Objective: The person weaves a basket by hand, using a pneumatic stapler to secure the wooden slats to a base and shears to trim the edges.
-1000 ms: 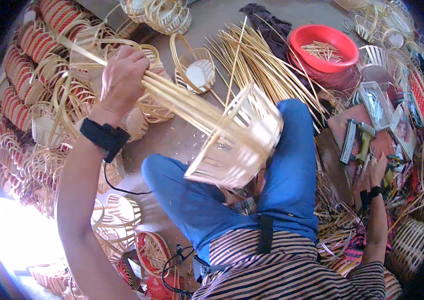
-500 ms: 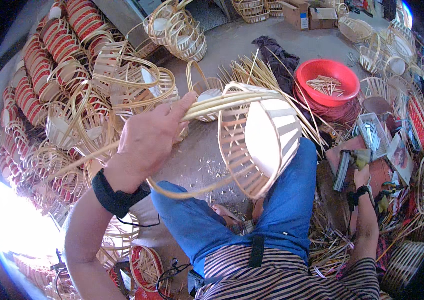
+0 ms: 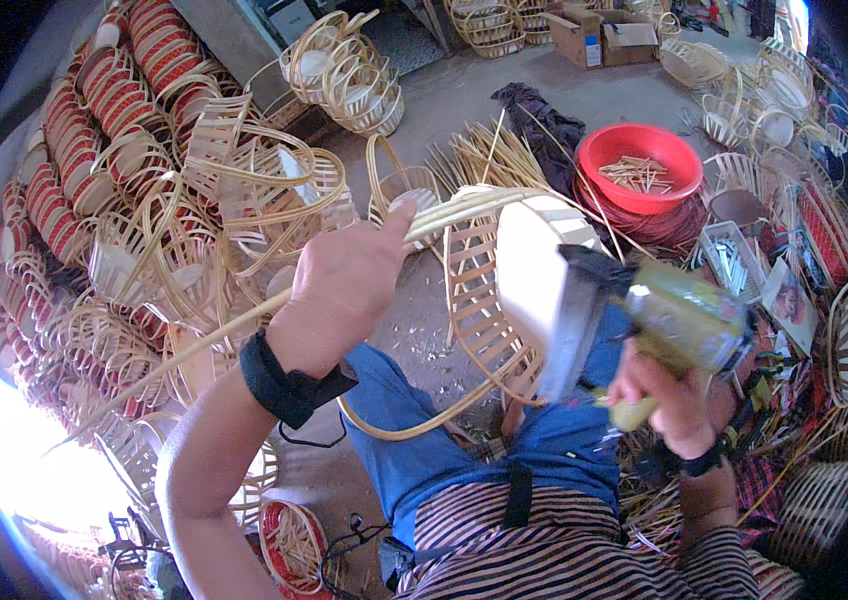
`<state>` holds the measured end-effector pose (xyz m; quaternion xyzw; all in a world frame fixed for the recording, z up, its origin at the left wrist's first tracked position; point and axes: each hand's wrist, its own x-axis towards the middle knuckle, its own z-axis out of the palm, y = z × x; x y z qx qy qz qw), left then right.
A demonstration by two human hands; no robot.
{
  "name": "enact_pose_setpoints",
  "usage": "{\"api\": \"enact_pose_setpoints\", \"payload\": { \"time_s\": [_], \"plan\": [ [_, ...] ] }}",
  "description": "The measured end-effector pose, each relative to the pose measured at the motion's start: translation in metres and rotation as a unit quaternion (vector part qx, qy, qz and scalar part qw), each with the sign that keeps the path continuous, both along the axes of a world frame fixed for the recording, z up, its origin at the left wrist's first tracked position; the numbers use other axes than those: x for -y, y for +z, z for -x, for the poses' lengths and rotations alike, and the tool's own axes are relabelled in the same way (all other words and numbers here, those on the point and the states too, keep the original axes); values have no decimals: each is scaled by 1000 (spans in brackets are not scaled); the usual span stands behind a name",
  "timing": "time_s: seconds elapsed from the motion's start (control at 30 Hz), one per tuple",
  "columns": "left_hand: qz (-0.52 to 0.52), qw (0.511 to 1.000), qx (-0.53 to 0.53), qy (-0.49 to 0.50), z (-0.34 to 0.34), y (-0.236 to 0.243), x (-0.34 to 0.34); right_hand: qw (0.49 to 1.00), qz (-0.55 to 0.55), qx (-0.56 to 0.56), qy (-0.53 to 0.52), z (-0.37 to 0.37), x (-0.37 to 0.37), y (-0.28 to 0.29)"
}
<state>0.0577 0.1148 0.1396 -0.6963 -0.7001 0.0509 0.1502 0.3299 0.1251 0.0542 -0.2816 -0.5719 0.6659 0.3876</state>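
My left hand (image 3: 346, 285) is closed round a bundle of pale cane strips (image 3: 479, 203) that form the handle of a woven bamboo basket (image 3: 476, 280). This basket hangs tilted in front of my knees, its white round base (image 3: 527, 270) facing right. One long strip trails down to the left, and the handle's loop curves low over my lap. Blurred by motion, a yellow-green staple gun (image 3: 689, 318) with a metal magazine is gripped in my right hand (image 3: 672, 405). The gun is raised over my right thigh, its magazine in front of the basket's right side.
Baskets with red bands (image 3: 119, 90) are stacked at the left. A red basin (image 3: 684, 188) of short sticks stands beyond the basket, near a bundle of cane (image 3: 489, 160). A clear tray of staples (image 3: 731, 255) lies at the right. Cardboard boxes (image 3: 574, 40) sit at the back.
My right hand has lifted the staple gun from the right-hand work area and brought it left, near the basket. My left hand has shifted slightly right with the cane strips.
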Motion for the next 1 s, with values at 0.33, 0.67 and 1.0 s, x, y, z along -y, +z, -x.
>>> {"api": "enact_pose_setpoints", "payload": {
  "time_s": [0.33,0.67,1.0],
  "plan": [
    [-36,997,2,-67,-13,5,6,988,26,-131,75,83,15,-24],
    [-51,996,-9,-70,-11,4,7,984,2,-142,104,87,12,-24],
    [0,1000,-13,-21,-12,16,-1,993,4,-112,23,72,5,-8]
  ]
}}
